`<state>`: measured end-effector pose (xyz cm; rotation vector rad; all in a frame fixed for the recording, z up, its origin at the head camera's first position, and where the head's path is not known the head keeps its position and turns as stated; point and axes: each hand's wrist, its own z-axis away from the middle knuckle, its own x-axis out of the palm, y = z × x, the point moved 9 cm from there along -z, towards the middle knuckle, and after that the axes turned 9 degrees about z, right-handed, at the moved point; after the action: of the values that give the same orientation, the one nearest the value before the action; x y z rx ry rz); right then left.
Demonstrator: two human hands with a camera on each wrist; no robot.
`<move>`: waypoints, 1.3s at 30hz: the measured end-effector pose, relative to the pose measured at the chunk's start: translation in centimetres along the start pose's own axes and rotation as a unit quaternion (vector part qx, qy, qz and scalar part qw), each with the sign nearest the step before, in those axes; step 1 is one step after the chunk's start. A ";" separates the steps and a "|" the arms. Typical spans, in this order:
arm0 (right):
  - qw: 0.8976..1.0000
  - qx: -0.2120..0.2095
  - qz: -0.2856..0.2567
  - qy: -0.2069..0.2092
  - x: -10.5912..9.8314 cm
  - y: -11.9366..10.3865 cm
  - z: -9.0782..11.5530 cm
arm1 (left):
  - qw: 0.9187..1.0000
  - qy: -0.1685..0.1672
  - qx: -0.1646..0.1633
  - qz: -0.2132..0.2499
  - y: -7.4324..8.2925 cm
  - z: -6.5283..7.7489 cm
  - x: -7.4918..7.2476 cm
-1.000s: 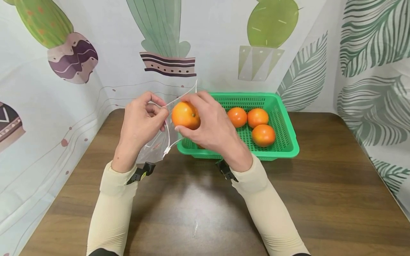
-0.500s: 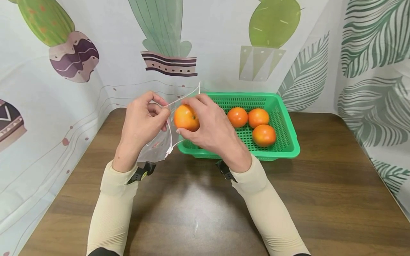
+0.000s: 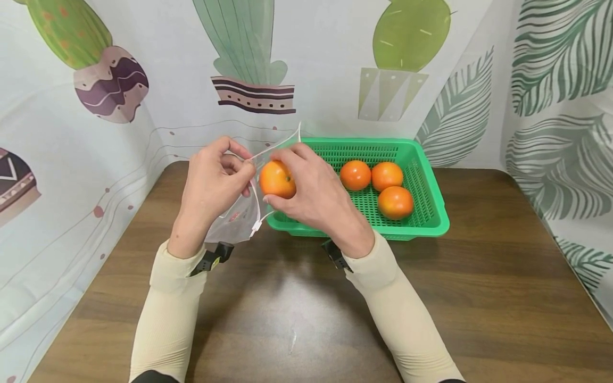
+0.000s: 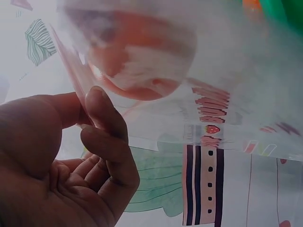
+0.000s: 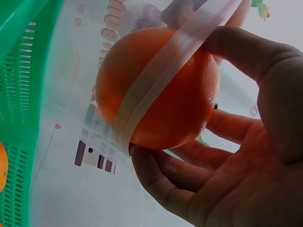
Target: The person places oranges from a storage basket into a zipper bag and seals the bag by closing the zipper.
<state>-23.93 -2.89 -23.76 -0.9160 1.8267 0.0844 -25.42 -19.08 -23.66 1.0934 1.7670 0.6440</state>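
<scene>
My left hand (image 3: 208,189) pinches the rim of a clear plastic zipper bag (image 3: 232,226) between thumb and fingertips. A white slider (image 3: 257,226) sits at the bag's near corner, and the mouth gapes toward the right. At that mouth my right hand (image 3: 318,183) grips an orange (image 3: 276,180) with a small green stem nub, thumb and fingers around it. In the right wrist view the bag's zip strip (image 5: 161,80) crosses in front of the orange. Through the cloudy film in the left wrist view the orange (image 4: 142,61) shows behind red print (image 4: 211,106).
Right behind my right hand stands a green plastic basket (image 3: 373,231) with slotted walls. Three similar orange fruits (image 3: 355,175) show in it; its left part is hidden by the hand. Everything stands on a brown wooden table (image 3: 297,298) before a cactus-print cloth (image 3: 325,64).
The bag's mouth has shifted slightly right, so its edge overlaps more of the orange. My right hand has drawn slightly left and down with the orange; the left hand keeps its pinch.
</scene>
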 end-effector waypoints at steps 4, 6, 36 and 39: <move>1.000 0.002 0.004 -0.007 0.3 0.1 0.0 | 1.000 -0.002 -0.003 -0.005 0.0 0.1 0.0; 1.000 0.001 0.007 -0.009 0.4 0.2 0.0 | 1.000 -0.002 -0.003 -0.006 0.0 0.1 0.0; 0.998 0.009 0.022 -0.053 1.1 0.5 0.0 | 1.000 0.000 -0.007 0.024 0.1 0.2 -0.1; 0.998 0.013 0.030 -0.056 1.1 0.6 0.0 | 1.000 0.004 -0.005 0.023 0.0 0.1 -0.2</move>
<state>-24.49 -3.11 -24.82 -0.8225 1.7474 0.1457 -25.23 -19.27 -23.58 1.1286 1.7481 0.6861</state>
